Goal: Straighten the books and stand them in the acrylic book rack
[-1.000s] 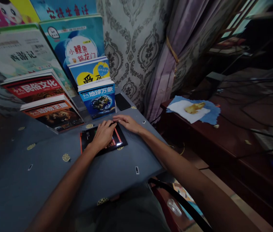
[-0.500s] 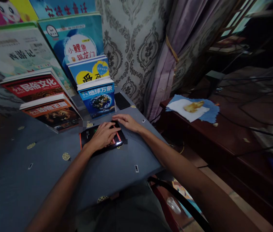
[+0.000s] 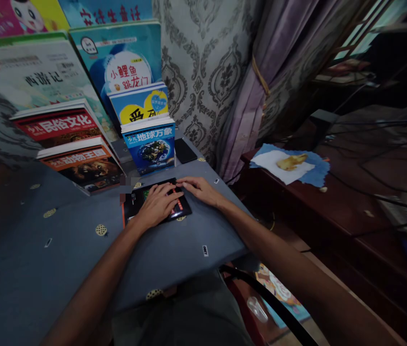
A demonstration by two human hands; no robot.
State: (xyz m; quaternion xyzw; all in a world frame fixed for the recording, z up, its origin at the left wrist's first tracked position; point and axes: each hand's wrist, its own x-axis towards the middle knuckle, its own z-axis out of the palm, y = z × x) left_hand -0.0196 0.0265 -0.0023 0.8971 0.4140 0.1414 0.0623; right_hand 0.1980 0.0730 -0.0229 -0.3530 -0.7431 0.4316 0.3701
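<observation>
A dark book [image 3: 185,207] with an orange spine edge lies flat on the grey tablecloth. My left hand [image 3: 158,204] rests palm down across its cover, fingers spread and stretched out. At the book's far right corner, my right hand [image 3: 200,189] touches the edge with its fingertips, fingers extended. Just behind stands a blue book [image 3: 153,151] with a globe on its front. To the left an orange book [image 3: 90,168] with a lion cover stands in front of a red book [image 3: 68,125].
Taller picture books, among them a pale green one [image 3: 37,77] and a teal one [image 3: 127,57], stand at the back. A black flat object [image 3: 186,151] lies beside the blue book. A brown table [image 3: 337,226] with a cloth [image 3: 317,175] and cables is at right.
The view has shifted slightly, so the scene sits a little further right. Both hands stay at the dark book with almost the same pose.
</observation>
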